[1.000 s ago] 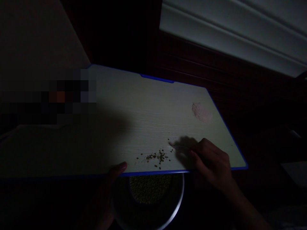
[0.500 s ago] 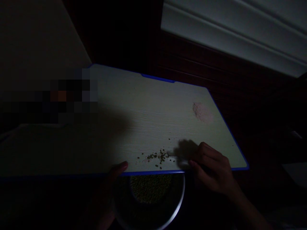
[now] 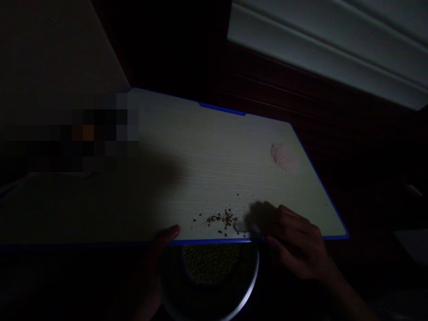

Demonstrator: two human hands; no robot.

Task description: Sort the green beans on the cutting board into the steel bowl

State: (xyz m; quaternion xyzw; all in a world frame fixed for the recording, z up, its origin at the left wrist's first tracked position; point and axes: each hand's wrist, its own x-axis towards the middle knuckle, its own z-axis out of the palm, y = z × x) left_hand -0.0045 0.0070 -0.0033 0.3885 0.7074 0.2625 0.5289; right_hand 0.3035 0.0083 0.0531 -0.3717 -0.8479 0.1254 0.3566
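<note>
On board [image 3: 207, 156], right hand [image 3: 297, 245] beside seeds [image 3: 220, 219]; left hand [image 3: 152, 267] steadies bowl [image 3: 209, 285].

right hand [image 3: 297, 249]: now nearer the board's [image 3: 200, 160] near edge than before | its small pale tool [image 3: 241, 227]: now right beside the green grains [image 3: 220, 219]

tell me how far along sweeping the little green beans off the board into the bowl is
Mostly done, it seems: the bowl under the board edge already holds a mound of beans. In hand: the right hand sits beside the scattered beans, while the left hand grips the bowl. Left: that small scatter, and a pinkish patch farther away.
</note>
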